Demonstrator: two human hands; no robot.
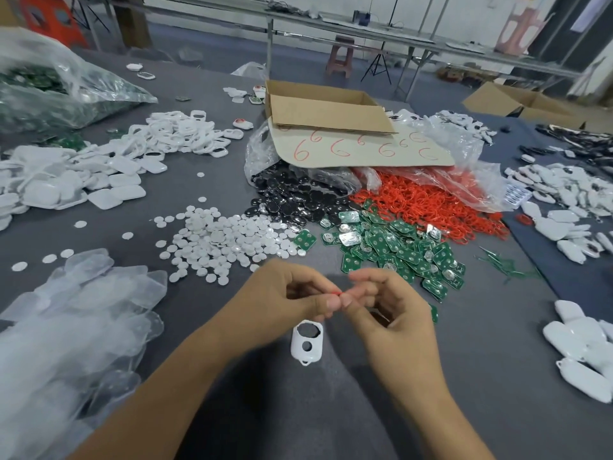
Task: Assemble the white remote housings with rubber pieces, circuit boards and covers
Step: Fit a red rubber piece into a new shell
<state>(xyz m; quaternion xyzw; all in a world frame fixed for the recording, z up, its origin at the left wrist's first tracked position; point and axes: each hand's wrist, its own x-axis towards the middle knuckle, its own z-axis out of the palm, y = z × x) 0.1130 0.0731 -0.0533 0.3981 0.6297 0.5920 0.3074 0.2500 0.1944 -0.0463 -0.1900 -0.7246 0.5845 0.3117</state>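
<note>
"Fitting the rubber was the step in hand, by my reading. The left hand (292, 293) and the right hand (391, 310) met thumb to thumb just above the white housing (306, 343)."

"And the fingers (331, 303)?"

"Pinching a small red ring (337, 293) between thumbs and forefingers, with the others loosely curled. The ring hung just above the housing, not yet in it."

"Was the housing held?"

"I couldn't tell. It lay right under the left hand, on or just over the counter (497, 343), with both its openings bare."

"So what did the next move call for?"

"Bringing the ring down and seating it evenly in the housing, without a twist. After that, I'd guess, a green board (398, 250) from the heap beyond the housing to the right. Then one of the white covers (109, 184) from the pile far off to its left."
</note>
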